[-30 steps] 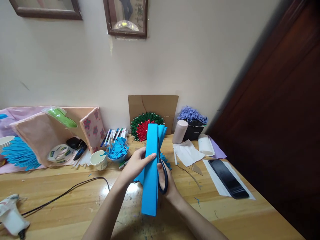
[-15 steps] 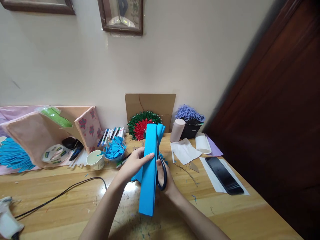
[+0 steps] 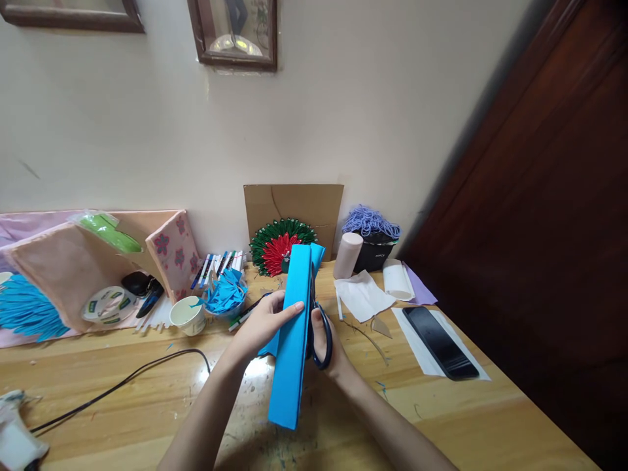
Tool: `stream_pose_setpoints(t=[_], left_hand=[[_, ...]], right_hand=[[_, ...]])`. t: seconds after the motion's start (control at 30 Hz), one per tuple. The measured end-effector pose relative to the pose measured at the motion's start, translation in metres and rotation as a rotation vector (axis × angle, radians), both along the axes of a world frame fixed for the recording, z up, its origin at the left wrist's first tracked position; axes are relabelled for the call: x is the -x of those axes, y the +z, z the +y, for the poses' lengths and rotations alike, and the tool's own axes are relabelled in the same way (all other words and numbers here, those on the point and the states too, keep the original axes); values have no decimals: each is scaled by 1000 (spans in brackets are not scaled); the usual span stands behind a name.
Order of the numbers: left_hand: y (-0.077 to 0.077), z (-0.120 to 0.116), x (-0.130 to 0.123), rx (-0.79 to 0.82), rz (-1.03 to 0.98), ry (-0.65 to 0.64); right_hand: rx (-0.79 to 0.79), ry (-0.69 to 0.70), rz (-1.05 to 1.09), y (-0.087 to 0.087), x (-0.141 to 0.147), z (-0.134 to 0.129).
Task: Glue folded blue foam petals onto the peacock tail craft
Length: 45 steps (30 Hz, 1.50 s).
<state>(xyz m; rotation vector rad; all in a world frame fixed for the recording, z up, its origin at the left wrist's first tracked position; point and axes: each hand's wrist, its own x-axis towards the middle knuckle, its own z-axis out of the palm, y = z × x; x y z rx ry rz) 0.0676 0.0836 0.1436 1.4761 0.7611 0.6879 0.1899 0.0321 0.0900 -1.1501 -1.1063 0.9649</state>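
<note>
My left hand [image 3: 267, 322] is closed on a long folded strip of blue paper [image 3: 290, 366], thumb on top and the other fingers mostly behind it. The strip is held up above the table, its lower end towards me. My right hand [image 3: 330, 343] grips dark-handled scissors [image 3: 322, 350], thumb through one loop. Their blades run along the right edge of the strip, pointing away from me; how much paper lies between them I cannot tell. Behind the strip's top is a green and red fan-shaped decoration [image 3: 279, 243], leaning on cardboard [image 3: 299, 196].
A cup of blue paper scraps [image 3: 226, 292] and an open paper cup [image 3: 188, 315] stand left of my hands. On the right are a phone [image 3: 440, 343], a white sheet [image 3: 366, 297] and a pale cylinder [image 3: 348, 255]. A black cable [image 3: 122, 376] and a glue gun [image 3: 18, 428] lie left.
The scissors and my right hand have shifted slightly right, with the handle loop tilted further outward. The lower end of the blue strip has swung a little left.
</note>
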Motion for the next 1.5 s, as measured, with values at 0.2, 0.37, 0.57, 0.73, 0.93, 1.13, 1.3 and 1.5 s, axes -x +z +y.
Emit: stream_pose_setpoints(t=[0.2,0.37,0.57,0.73,0.93,1.13,1.3,1.5], left_hand=[[0,0,-1,15,3,0],[2,-1,0,110,-28,-8],[4,-5,0,202,-39,-82],[3,-6,-2,204,-67,-79],[5,-6,-2,207,-88,-92],[7,-8,-2,207,-80,-117],[9,-10,-3,185,-79,-133],[7,-8,-5,175,-89,-155]], right_hand=[[62,1,52,2,2,-1],[96,59,138,-4,3,0],[91,45,101,-1,-2,1],[100,15,131,-2,-4,3],[117,22,180,-7,-3,5],[91,54,137,7,-5,2],[108,23,120,5,-9,4],[131,-22,176,-4,-9,9]])
